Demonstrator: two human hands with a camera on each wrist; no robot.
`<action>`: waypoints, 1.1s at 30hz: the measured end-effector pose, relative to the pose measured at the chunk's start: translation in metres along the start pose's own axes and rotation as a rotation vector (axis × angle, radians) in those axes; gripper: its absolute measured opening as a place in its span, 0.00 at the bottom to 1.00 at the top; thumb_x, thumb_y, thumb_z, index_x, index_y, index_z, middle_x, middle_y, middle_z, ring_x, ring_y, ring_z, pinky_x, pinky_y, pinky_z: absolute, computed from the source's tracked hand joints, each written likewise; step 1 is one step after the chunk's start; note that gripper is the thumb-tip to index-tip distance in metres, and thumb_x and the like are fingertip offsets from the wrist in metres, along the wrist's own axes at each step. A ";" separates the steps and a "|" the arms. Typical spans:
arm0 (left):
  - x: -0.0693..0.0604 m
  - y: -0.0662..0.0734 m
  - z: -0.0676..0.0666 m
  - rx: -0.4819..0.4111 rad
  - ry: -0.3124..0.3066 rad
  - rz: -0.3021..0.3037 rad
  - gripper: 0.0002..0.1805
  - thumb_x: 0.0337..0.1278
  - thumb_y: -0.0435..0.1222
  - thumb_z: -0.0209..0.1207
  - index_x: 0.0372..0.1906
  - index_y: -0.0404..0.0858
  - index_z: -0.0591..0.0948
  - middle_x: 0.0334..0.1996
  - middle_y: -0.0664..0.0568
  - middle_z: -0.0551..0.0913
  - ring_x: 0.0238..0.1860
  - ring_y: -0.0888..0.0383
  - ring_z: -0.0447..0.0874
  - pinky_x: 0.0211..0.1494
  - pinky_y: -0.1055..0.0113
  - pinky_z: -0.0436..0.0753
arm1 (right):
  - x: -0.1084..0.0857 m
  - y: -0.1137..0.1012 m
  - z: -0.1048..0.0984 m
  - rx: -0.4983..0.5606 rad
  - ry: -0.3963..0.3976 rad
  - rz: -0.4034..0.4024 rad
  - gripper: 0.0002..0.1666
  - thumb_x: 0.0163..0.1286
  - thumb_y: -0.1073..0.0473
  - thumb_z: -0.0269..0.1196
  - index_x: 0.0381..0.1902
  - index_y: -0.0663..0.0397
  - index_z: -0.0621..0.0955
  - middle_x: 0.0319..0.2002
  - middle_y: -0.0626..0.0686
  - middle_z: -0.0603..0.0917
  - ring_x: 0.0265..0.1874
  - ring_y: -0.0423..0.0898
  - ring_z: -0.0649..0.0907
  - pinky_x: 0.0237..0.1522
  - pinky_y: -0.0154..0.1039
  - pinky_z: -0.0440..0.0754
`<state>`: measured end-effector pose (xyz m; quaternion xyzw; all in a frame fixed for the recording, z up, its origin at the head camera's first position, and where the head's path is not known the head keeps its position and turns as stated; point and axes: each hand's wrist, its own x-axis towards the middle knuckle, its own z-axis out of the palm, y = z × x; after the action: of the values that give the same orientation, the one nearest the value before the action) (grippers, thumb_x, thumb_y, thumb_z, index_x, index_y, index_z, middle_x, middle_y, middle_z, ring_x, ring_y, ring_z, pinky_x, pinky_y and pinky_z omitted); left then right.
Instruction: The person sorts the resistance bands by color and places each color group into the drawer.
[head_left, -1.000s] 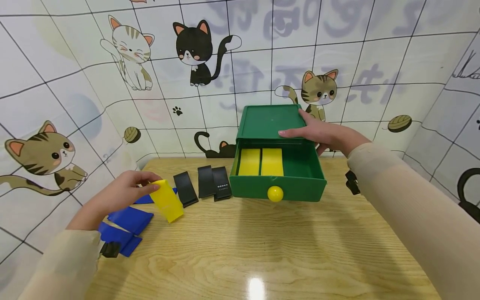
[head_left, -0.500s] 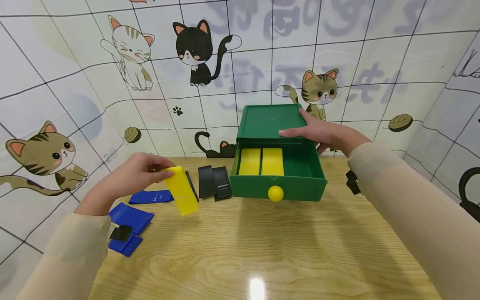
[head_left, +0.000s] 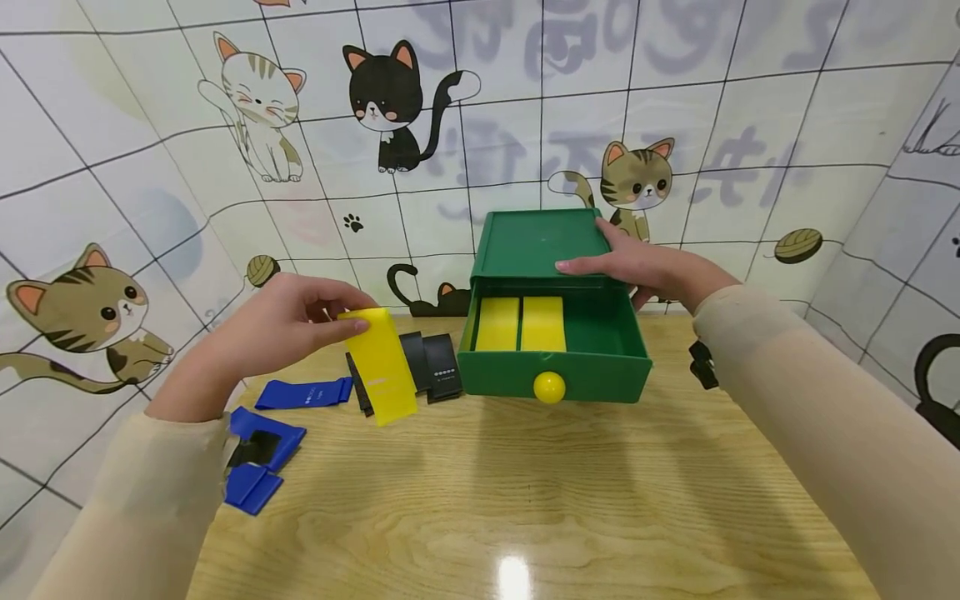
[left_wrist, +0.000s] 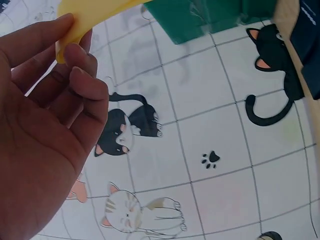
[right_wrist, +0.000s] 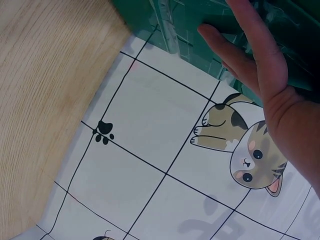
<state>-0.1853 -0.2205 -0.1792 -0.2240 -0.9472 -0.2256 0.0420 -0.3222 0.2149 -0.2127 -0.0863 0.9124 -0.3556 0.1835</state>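
My left hand (head_left: 288,329) pinches the top end of a folded yellow resistance band (head_left: 386,375), which hangs down in front of some black bands. In the left wrist view, thumb and fingers hold that band's pale yellow end (left_wrist: 97,12). My right hand (head_left: 637,262) rests on the right side of a green drawer box (head_left: 543,242), thumb on the lid. Its fingers lie fairly straight along the box wall in the right wrist view. The box's drawer (head_left: 555,375) is pulled out. Two folded yellow bands (head_left: 521,325) lie side by side in its left part.
Several blue bands (head_left: 300,394) lie at the table's left, partly behind the left sleeve. Folded black bands (head_left: 442,367) lie left of the box. A yellow knob (head_left: 550,387) sticks out from the drawer front. A cat-print wall covering (head_left: 420,242) stands behind the wooden table (head_left: 480,492).
My left hand has carried the yellow band right and slightly up, from beside the blue bands to in front of the black ones. The right hand and box have stayed put.
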 end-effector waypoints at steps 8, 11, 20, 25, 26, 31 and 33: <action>-0.003 0.028 -0.006 0.014 0.065 0.212 0.10 0.72 0.37 0.68 0.53 0.47 0.90 0.37 0.57 0.90 0.32 0.57 0.81 0.36 0.69 0.81 | 0.001 0.000 0.001 -0.001 0.001 0.006 0.75 0.68 0.19 0.60 0.81 0.28 0.17 0.87 0.68 0.38 0.78 0.76 0.65 0.57 0.67 0.86; -0.004 0.038 -0.008 0.008 0.079 0.278 0.10 0.71 0.36 0.68 0.53 0.47 0.90 0.37 0.59 0.90 0.32 0.60 0.81 0.37 0.69 0.82 | 0.001 -0.001 0.001 0.006 0.004 0.010 0.76 0.67 0.19 0.61 0.81 0.27 0.18 0.87 0.69 0.38 0.78 0.75 0.66 0.55 0.64 0.88; 0.004 0.068 -0.006 -0.054 0.031 0.402 0.12 0.70 0.33 0.68 0.54 0.45 0.91 0.37 0.60 0.90 0.28 0.62 0.79 0.31 0.69 0.77 | 0.001 0.000 0.002 0.038 0.008 0.002 0.75 0.68 0.21 0.62 0.81 0.27 0.18 0.86 0.71 0.40 0.74 0.76 0.70 0.50 0.61 0.90; 0.013 0.083 0.000 -0.052 0.020 0.487 0.11 0.70 0.33 0.68 0.53 0.45 0.91 0.36 0.61 0.90 0.25 0.62 0.75 0.31 0.68 0.77 | 0.000 0.000 0.003 0.070 0.012 0.001 0.76 0.68 0.22 0.63 0.81 0.26 0.18 0.85 0.72 0.43 0.73 0.77 0.72 0.51 0.63 0.90; 0.015 0.086 0.001 -0.057 0.013 0.500 0.11 0.70 0.33 0.68 0.53 0.44 0.91 0.35 0.60 0.89 0.25 0.62 0.75 0.31 0.68 0.77 | 0.000 0.000 0.004 0.070 0.014 0.001 0.76 0.68 0.22 0.63 0.81 0.26 0.18 0.85 0.73 0.43 0.72 0.77 0.72 0.51 0.63 0.90; 0.022 0.106 0.008 -0.090 -0.030 0.550 0.12 0.69 0.32 0.69 0.53 0.42 0.90 0.36 0.60 0.89 0.25 0.63 0.74 0.31 0.68 0.78 | -0.001 -0.001 0.004 0.072 0.016 0.006 0.76 0.68 0.21 0.63 0.81 0.26 0.18 0.85 0.73 0.44 0.71 0.76 0.74 0.51 0.62 0.90; 0.026 0.113 0.012 -0.106 -0.042 0.572 0.11 0.69 0.32 0.68 0.53 0.41 0.90 0.37 0.58 0.89 0.25 0.63 0.74 0.32 0.67 0.78 | -0.001 -0.002 0.004 0.073 0.016 0.010 0.76 0.67 0.21 0.63 0.82 0.26 0.18 0.85 0.73 0.44 0.70 0.76 0.75 0.51 0.61 0.90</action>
<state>-0.1578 -0.1145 -0.1388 -0.4884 -0.8331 -0.2493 0.0724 -0.3195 0.2112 -0.2143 -0.0719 0.9007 -0.3884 0.1809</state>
